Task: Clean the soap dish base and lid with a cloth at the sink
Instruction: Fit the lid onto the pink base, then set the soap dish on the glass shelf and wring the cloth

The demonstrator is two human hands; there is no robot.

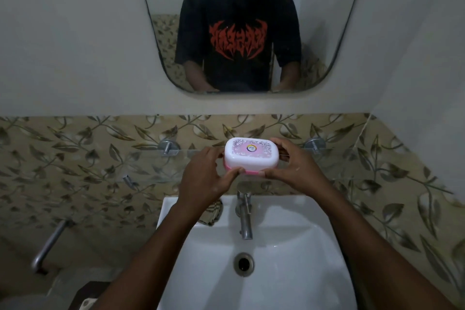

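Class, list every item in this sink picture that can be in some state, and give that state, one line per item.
soap dish: closed, white lid on pink base, held at the glass shelf
left hand: gripping the dish's left end
right hand: gripping the dish's right end
tap: off, no water running
sink: no standing water, drain unplugged
cloth: bunched on sink's back corner, unused

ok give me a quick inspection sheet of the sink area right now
surface: white sink, basin bare, drain open, tap not running
job's things: soap dish closed, white lid on pink base, held above the glass shelf; checked cloth on the sink's back left rim, partly hidden by the left forearm
clutter: nothing seen
grippers: left hand and right hand each grip one end of the dish
cables: dark cord visible in the mirror, top right
surroundings: leaf-pattern tiles, metal bar low left
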